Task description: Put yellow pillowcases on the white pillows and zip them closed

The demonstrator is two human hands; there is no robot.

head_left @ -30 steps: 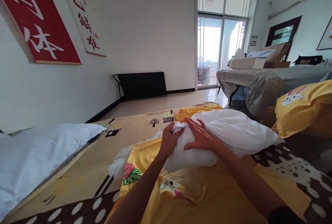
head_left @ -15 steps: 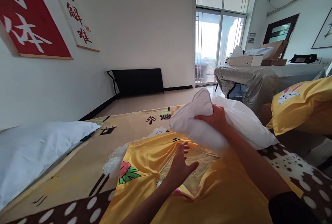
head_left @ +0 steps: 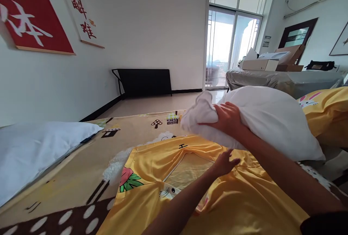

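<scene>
My right hand [head_left: 227, 120] is wrapped round one end of a white pillow [head_left: 274, 119], bunching it and holding it up over the bed. Below it, my left hand [head_left: 226, 162] has thumb and fingers apart and reaches just under the pillow's lower edge; its fingertips are partly out of sight. Spread out on the bed is a yellow pillowcase [head_left: 146, 162] with a strawberry print and part of an animal face. It has an open slit whose inside [head_left: 187, 168] shows, left of my left hand.
A patterned blanket [head_left: 92, 159] covers the bed. Another white pillow [head_left: 40, 155] lies at the left, and a yellow bunny-print pillow [head_left: 328, 108] at the right. Behind are a plastic-covered table [head_left: 252, 79] with cardboard boxes [head_left: 261, 64], and a folded black frame [head_left: 145, 82] by the wall.
My left hand has moved right, from over the slit to beneath the pillow. My right hand still grips the pillow, whose body has risen and swung right.
</scene>
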